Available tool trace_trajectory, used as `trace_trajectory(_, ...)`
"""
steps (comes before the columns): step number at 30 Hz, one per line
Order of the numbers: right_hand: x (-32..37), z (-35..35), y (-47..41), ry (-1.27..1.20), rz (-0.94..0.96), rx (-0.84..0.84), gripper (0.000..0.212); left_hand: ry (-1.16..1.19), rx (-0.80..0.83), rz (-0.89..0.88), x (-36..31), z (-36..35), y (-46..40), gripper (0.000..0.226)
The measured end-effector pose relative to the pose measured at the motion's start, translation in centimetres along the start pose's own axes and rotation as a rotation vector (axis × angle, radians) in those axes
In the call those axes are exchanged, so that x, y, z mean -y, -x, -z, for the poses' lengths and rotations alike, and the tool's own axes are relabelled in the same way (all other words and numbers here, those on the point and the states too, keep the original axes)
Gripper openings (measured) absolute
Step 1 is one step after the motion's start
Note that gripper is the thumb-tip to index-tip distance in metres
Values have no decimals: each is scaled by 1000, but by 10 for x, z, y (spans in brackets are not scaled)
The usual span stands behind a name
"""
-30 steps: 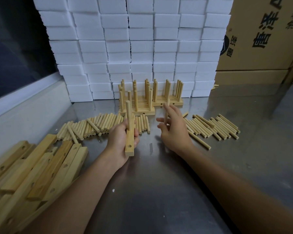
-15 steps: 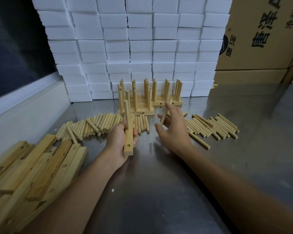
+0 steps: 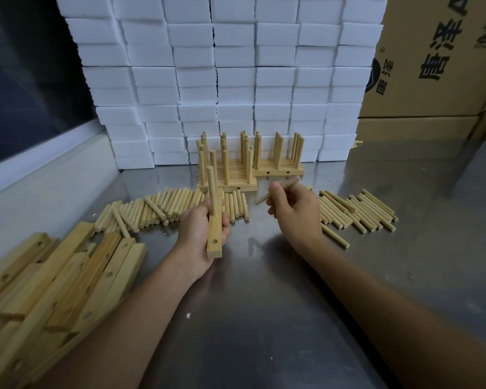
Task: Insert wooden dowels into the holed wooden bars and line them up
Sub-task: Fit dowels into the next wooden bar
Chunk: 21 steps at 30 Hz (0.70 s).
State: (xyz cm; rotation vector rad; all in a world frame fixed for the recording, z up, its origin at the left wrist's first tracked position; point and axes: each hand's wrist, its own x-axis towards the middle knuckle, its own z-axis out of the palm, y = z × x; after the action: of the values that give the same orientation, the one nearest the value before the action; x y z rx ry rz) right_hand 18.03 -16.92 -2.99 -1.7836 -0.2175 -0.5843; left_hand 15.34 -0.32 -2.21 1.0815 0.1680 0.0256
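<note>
My left hand point(image 3: 199, 231) grips a holed wooden bar point(image 3: 214, 242) above the table, its near end pointing at me with an empty hole showing. One dowel point(image 3: 211, 186) stands upright in the bar's far part. To its right, my right hand point(image 3: 295, 209) pinches a loose dowel point(image 3: 278, 189) that lies slanted, one end toward the bar. Finished bars with upright dowels point(image 3: 247, 167) stand in rows at the back, against the white blocks. Loose dowels lie in a left pile point(image 3: 152, 209) and a right pile point(image 3: 357, 211).
A heap of empty holed bars point(image 3: 56, 279) lies at the near left on the steel table point(image 3: 264, 318). A wall of white foam blocks point(image 3: 230, 80) closes the back. Cardboard boxes point(image 3: 438, 60) stand at the back right, a dark window at the left.
My right hand has drawn back from the finished bars with a dowel, tipping it from upright to slanted and moving it toward the held bar. The left hand has barely moved.
</note>
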Motion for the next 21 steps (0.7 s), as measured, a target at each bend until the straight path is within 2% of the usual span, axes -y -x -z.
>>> trace_trajectory(3, 11, -3, 2, -198, -189, 91, 23, -1, 3, -1, 0, 0, -1, 28)
trace_trajectory(6, 24, -6, 5, -393, -362, 331, 20, 1, -3, -7, 1, 0, -2, 28)
trace_trajectory(8, 29, -8, 8, -420, -398, 491, 22, 1, -5, -5, 0, 0, -3, 30)
trace_trajectory(12, 35, -12, 11, -419, -382, 590, 38, -11, -22, 16, -1, -1, -3, 37)
trace_trajectory(17, 43, -14, 13, -390, -310, 597, 27, -17, -24, 5, -1, -2, -2, 35)
trace_trajectory(21, 52, -12, 13, -281, -168, 618, 19, -16, -14, -4, -1, -4, 0, 33)
